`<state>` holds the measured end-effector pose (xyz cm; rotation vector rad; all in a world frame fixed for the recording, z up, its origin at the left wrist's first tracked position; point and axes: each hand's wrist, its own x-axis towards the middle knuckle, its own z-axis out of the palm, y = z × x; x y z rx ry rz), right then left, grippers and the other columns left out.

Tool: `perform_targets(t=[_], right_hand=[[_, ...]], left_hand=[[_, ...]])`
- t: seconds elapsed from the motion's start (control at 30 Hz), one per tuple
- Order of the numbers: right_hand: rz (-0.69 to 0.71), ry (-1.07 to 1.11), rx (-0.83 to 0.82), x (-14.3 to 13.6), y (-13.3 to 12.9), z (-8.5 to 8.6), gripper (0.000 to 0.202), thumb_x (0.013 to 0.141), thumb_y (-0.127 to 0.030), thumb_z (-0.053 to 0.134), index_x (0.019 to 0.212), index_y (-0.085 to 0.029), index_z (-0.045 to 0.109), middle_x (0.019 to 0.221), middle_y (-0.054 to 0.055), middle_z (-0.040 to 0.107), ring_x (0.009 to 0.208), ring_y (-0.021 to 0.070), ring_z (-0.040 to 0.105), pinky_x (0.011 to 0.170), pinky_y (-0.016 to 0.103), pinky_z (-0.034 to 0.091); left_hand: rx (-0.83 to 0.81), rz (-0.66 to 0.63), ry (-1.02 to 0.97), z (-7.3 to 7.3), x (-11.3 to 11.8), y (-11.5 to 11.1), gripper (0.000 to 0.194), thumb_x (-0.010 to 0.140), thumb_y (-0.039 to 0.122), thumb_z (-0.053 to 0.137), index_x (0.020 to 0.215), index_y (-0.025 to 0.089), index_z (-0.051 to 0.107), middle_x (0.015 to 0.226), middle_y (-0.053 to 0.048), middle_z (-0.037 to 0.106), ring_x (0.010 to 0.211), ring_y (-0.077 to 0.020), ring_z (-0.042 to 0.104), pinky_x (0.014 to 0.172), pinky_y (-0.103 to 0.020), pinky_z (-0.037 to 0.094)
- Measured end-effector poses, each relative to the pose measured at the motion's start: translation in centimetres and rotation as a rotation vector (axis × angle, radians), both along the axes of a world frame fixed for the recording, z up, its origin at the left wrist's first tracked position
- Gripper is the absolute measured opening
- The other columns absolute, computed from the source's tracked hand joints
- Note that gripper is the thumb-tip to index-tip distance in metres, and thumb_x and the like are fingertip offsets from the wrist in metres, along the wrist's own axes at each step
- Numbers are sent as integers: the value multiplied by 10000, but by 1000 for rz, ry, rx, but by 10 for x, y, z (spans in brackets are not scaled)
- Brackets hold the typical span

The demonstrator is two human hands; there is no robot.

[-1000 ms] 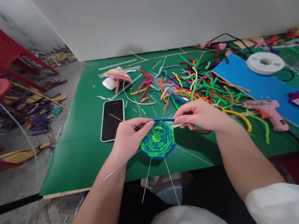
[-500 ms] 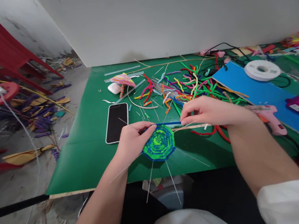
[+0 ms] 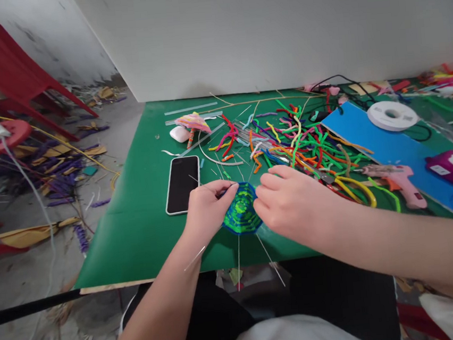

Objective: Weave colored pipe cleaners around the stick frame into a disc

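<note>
A green and blue woven disc (image 3: 241, 209) with thin wires sticking out hangs between my two hands over the table's front part. My left hand (image 3: 209, 206) pinches its upper left edge between thumb and finger. At the disc's right edge, my right hand (image 3: 285, 199) has its fingers curled closed; whatever they grip there is hidden. The blue strand shows along the disc's top rim. Behind my left hand lies a black-screened phone (image 3: 182, 185) with a white edge.
Colourful fuzzy stems (image 3: 297, 131) are heaped on the green table (image 3: 137, 237). Yellow-handled pliers (image 3: 352, 187), a pink glue gun (image 3: 406, 184), a blue board (image 3: 367, 129) and a white spool (image 3: 393, 115) are on the right. A small pink umbrella shape (image 3: 192, 122) stands behind the phone.
My right hand has moved left to the disc's edge, its fingers now closed and the stretched blue strand no longer visible between the hands. The pliers have come into view.
</note>
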<state>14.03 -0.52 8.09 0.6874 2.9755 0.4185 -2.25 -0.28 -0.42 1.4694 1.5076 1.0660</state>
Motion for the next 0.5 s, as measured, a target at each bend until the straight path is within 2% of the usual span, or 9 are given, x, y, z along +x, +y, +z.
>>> perform_targets(t=[0.13, 0.27, 0.4, 0.5], right_hand=[[91, 48, 48, -11, 1, 0, 216, 794, -86, 411, 675, -136, 584, 648, 72, 569, 735, 207, 504, 677, 366, 338], [130, 16, 24, -20, 14, 17, 216, 803, -95, 411, 700, -140, 596, 699, 78, 594, 762, 208, 510, 646, 351, 336], [10, -74, -62, -20, 42, 35, 117, 770, -130, 511, 721, -153, 615, 731, 60, 616, 750, 184, 528, 594, 302, 327], [-103, -73, -277, -15, 66, 43, 102, 753, -220, 570, 693, -169, 634, 692, 32, 618, 669, 146, 529, 545, 270, 316]], left_hand=[[134, -50, 192, 5, 2, -3, 182, 752, 243, 516, 691, 166, 670, 638, 4, 654, 580, -123, 576, 515, -211, 418], [295, -157, 308, 7, 4, -5, 225, 735, 172, 507, 533, 156, 604, 483, 29, 564, 461, -93, 506, 416, -194, 338], [269, -220, 195, 8, 7, -8, 157, 767, 234, 538, 720, 168, 672, 641, 11, 670, 549, -111, 585, 488, -194, 429], [248, -293, 102, 14, 7, -14, 146, 765, 250, 563, 814, 195, 689, 769, 1, 707, 660, -127, 636, 601, -203, 490]])
